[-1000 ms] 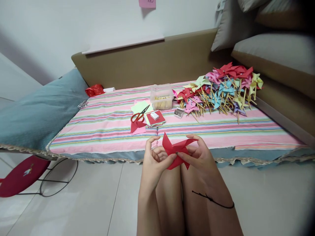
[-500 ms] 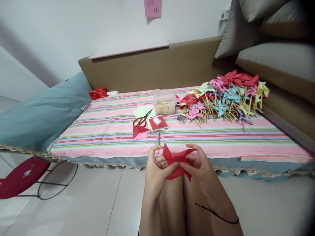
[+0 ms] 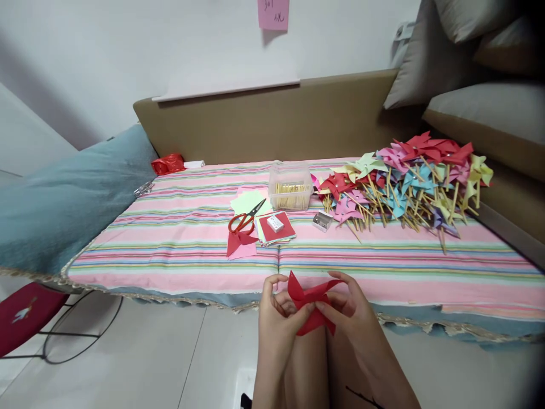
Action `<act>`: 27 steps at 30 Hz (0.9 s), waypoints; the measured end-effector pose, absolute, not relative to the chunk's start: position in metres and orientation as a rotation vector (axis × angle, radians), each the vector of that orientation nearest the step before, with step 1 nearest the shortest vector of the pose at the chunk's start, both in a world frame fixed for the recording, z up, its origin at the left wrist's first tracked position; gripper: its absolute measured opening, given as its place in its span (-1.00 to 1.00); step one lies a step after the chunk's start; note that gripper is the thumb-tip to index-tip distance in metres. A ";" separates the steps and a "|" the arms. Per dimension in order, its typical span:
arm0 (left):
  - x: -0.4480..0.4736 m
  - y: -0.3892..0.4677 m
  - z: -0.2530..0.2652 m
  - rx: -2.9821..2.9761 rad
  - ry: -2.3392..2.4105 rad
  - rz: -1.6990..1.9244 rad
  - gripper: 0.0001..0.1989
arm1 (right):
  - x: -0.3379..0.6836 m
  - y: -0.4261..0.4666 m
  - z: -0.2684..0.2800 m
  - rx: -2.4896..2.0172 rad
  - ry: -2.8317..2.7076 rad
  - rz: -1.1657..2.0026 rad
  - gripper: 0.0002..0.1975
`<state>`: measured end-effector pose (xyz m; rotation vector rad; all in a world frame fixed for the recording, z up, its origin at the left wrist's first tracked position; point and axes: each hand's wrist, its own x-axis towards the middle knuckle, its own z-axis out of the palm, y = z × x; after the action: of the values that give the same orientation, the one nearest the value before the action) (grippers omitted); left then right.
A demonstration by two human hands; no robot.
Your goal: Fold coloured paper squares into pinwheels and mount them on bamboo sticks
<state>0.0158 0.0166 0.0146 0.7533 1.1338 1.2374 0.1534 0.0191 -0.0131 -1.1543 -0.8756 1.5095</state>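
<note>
Above my knees, both hands grip a red paper pinwheel [image 3: 313, 296] with curled, pointed blades. My left hand [image 3: 279, 307] is closed on its left side, thumb pressed near the middle. On the other side my right hand [image 3: 351, 307] is closed on it too, its thumb tip close to the left one and its index finger at the upper right blade. The fingers behind the paper are partly hidden. Beyond my hands on the striped cloth lie square paper sheets [image 3: 287, 228] with a small white box [image 3: 275, 223] on top, and an open small box [image 3: 322, 221].
Orange-handled scissors [image 3: 247, 218] lie across paper at centre left, by a cut red piece [image 3: 239, 241]. A clear plastic container [image 3: 290, 201] holds wooden sticks. Several finished pinwheels [image 3: 402, 190] are heaped at right. A red stool [image 3: 28, 315] stands at lower left.
The view has tilted up slightly, so the bed and hands sit lower in it. Both thumbs have come closer together at the pinwheel's middle; it stays held in both hands.
</note>
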 end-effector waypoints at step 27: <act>0.018 0.173 -0.036 0.170 0.980 1.666 -0.20 | 0.112 0.406 0.030 -1.783 -1.921 0.856 -0.89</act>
<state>0.0179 0.1729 -0.0357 0.1701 0.9803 1.6657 0.1120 0.4059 0.0296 -1.7832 -1.9213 0.8560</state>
